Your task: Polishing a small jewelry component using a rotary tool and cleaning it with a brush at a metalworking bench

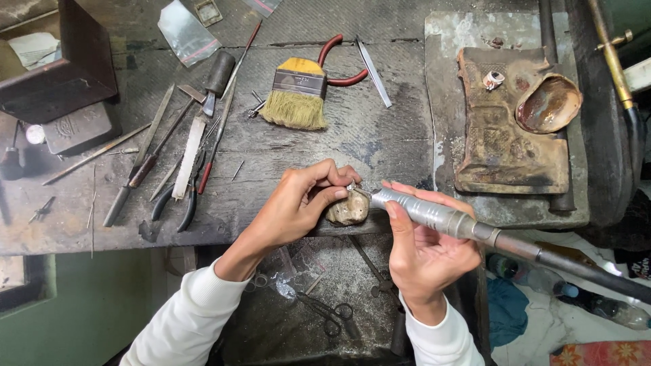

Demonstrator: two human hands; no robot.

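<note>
1. While the person bends over the dark, scratched wooden workbench [380, 135], both bare hands meet at its front edge.
2. The left hand [298, 207] is curled, with its thumb and fingers pinching a tiny shiny metal piece [352, 186] from above.
3. That tiny piece sits on top of a lumpy tan block [348, 209], which rests right at the bench edge, and the left thumb touches the block.
4. The right hand [420, 254] is wrapped around a silver grinding handpiece [427, 213], held like a fat pen.
5. The tip of the handpiece points left and meets the tiny piece; I cannot tell if it really touches.
6. A thick dark hose [576, 266] runs from the back of the handpiece off to the right.
7. Farther back on the bench lies a flat paintbrush with a yellow handle and pale bristles [296, 95].
8. Behind the paintbrush are pliers with red handles [339, 61].
9. To the left lie long thin files and hand tools [176, 149], side by side.
10. To the right sits a rusty brown slab [505, 135] with a shallow brown dish [548, 103] on it.
</note>
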